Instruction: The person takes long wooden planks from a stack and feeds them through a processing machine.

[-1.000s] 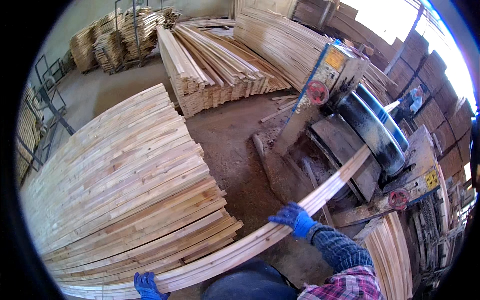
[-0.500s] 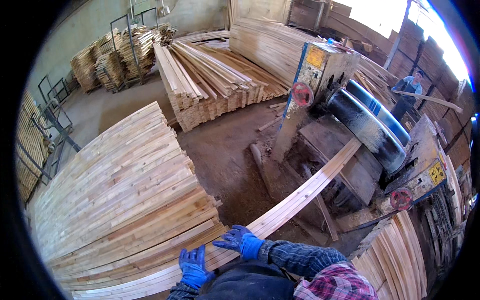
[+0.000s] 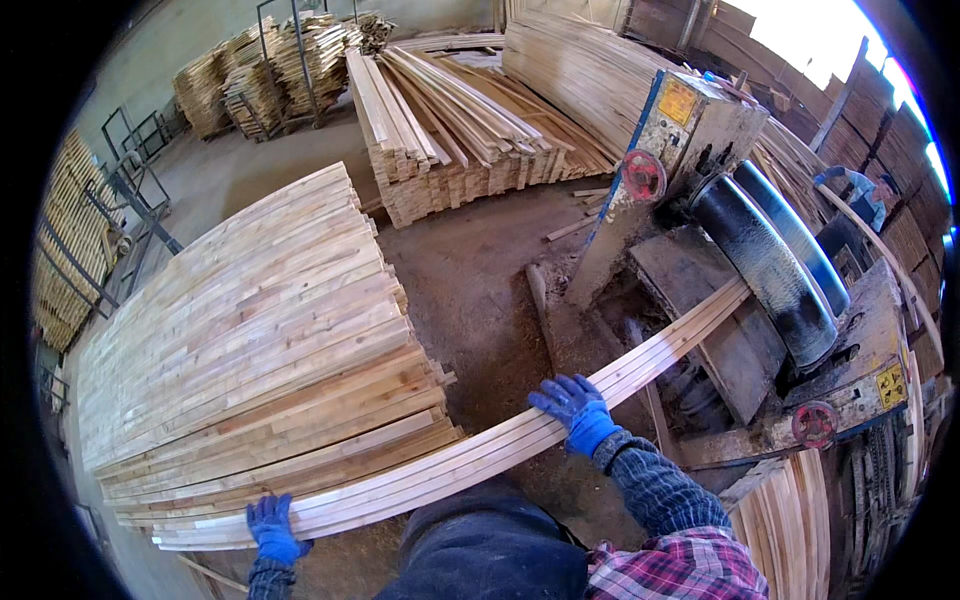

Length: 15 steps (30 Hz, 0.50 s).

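Observation:
A long pale wooden plank bundle (image 3: pixel 470 455) stretches from the lower left up to the machine's outfeed at the right. My right hand (image 3: pixel 573 407), in a blue glove, rests on top of the planks near their middle. My left hand (image 3: pixel 272 527), also in a blue glove, grips the planks close to their near end at the lower left. The near end lies against the front of a big flat stack of boards (image 3: pixel 250 340).
A grey sawing machine (image 3: pixel 740 250) with a black drum and red wheels stands at the right. More lumber stacks (image 3: pixel 450 130) fill the back. Another person (image 3: pixel 865 190) works behind the machine. Metal racks (image 3: pixel 120 210) stand at the left. Thin slats (image 3: pixel 790 520) are piled at the lower right.
My hands, close together half a second ago, have spread apart: the left slid to the plank's near end, the right moved up along it toward the machine.

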Each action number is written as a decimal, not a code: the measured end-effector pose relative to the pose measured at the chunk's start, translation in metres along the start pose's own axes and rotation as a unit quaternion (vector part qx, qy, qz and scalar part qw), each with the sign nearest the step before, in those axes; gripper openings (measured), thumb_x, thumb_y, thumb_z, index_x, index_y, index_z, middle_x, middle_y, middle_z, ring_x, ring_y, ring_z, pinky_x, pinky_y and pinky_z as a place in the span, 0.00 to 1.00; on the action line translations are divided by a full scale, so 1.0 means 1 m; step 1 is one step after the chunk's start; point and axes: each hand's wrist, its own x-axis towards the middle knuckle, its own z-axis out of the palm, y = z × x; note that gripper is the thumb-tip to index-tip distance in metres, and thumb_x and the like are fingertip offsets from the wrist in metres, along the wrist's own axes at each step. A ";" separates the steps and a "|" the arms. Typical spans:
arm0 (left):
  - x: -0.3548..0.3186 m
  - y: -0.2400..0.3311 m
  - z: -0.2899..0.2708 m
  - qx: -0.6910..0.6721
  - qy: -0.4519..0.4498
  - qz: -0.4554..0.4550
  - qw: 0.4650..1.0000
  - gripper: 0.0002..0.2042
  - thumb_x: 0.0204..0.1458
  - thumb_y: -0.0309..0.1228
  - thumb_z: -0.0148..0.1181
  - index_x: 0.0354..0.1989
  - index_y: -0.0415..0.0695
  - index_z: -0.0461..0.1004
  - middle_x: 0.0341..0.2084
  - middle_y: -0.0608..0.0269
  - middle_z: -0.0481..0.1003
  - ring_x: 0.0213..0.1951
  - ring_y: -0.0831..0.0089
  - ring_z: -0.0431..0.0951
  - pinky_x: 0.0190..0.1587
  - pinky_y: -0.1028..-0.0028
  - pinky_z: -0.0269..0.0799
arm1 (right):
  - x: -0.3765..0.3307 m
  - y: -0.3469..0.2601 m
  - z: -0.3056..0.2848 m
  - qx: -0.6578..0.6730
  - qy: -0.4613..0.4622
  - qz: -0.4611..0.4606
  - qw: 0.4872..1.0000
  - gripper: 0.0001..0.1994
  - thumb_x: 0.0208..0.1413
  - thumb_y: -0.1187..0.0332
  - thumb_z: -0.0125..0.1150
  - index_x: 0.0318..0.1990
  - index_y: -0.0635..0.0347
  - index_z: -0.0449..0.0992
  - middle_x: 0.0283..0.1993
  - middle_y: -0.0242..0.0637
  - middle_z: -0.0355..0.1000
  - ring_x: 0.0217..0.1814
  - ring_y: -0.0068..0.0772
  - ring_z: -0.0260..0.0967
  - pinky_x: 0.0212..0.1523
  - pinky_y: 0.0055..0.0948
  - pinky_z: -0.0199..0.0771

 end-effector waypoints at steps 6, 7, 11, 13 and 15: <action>0.016 0.101 -0.014 0.095 -0.063 -0.012 0.993 0.53 0.28 0.62 0.70 0.68 0.54 0.61 0.61 0.56 0.64 0.67 0.56 0.59 0.73 0.48 0.34 | 0.012 -0.040 0.013 0.082 0.091 -0.119 0.985 0.53 0.34 0.58 0.75 0.74 0.33 0.54 0.74 0.40 0.56 0.73 0.49 0.56 0.73 0.55 0.50; 0.012 0.119 -0.021 0.086 -0.058 0.001 0.995 0.53 0.28 0.62 0.70 0.68 0.54 0.61 0.61 0.55 0.64 0.66 0.56 0.60 0.73 0.48 0.35 | 0.018 -0.058 0.016 0.098 0.085 -0.169 0.977 0.52 0.35 0.59 0.74 0.74 0.33 0.54 0.74 0.41 0.56 0.73 0.50 0.57 0.73 0.55 0.50; -0.007 0.175 -0.038 -0.075 0.003 0.071 0.995 0.53 0.28 0.60 0.70 0.69 0.53 0.60 0.58 0.52 0.67 0.64 0.53 0.63 0.72 0.47 0.40 | 0.038 -0.137 0.021 0.185 0.088 -0.339 0.918 0.48 0.41 0.66 0.65 0.74 0.33 0.53 0.74 0.44 0.56 0.73 0.50 0.58 0.71 0.54 0.55; -0.014 0.183 -0.036 -0.140 0.079 0.148 0.976 0.52 0.28 0.56 0.71 0.68 0.52 0.61 0.58 0.53 0.68 0.62 0.54 0.66 0.69 0.46 0.46 | 0.043 -0.159 0.020 0.206 0.026 -0.379 0.902 0.54 0.33 0.66 0.70 0.75 0.34 0.52 0.75 0.45 0.55 0.73 0.51 0.57 0.71 0.52 0.56; -0.021 0.166 -0.030 -0.181 0.106 0.174 0.962 0.52 0.29 0.52 0.73 0.69 0.51 0.60 0.60 0.54 0.68 0.62 0.56 0.66 0.69 0.44 0.47 | 0.047 -0.167 0.018 0.237 -0.013 -0.402 0.884 0.55 0.32 0.66 0.71 0.75 0.35 0.53 0.75 0.45 0.55 0.72 0.52 0.59 0.70 0.51 0.58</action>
